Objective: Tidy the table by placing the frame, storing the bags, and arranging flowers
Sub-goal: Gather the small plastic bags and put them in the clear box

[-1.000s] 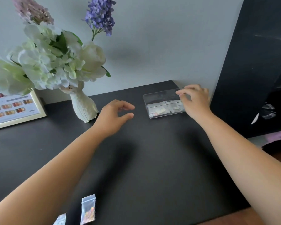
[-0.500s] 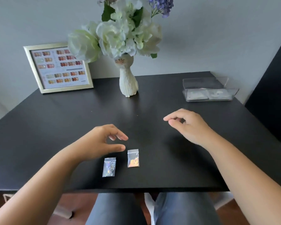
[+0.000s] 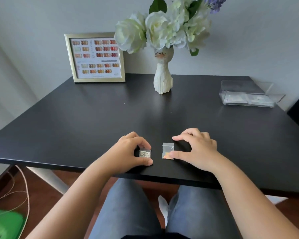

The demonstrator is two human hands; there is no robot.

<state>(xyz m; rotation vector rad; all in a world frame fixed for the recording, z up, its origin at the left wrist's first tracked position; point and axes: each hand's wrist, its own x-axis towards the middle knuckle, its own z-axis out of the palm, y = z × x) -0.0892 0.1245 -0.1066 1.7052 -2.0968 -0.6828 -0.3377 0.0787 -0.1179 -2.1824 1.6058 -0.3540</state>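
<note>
Frame: the gold picture frame stands upright at the back left of the black table, against the wall; this step looks done.
Flowers: the white and purple flowers sit in the white cat-shaped vase at the back middle; they look arranged, though I cannot tell if more is meant.
Box: the clear plastic box lies at the back right corner with its lid tipped up and open; pale packets show inside, so some bags seem stored.
Bags left: two small zip bags lie near the front edge, well apart from the box; storing them is what remains.
Left hand: curled over the silver-speckled bag; the fingertips touch its top edge and the thumb lies just below it, so it looks like a pinch closing on the bag, which lies flat on the table.
Right hand: forefinger and thumb spread wide; the thumb tip rests on the lower corner of the orange-speckled bag, the forefinger hangs near its top right corner, and I cannot tell if that finger touches.
Stage: judged to be the pick-up of the last two bags, neither yet lifted.
</note>
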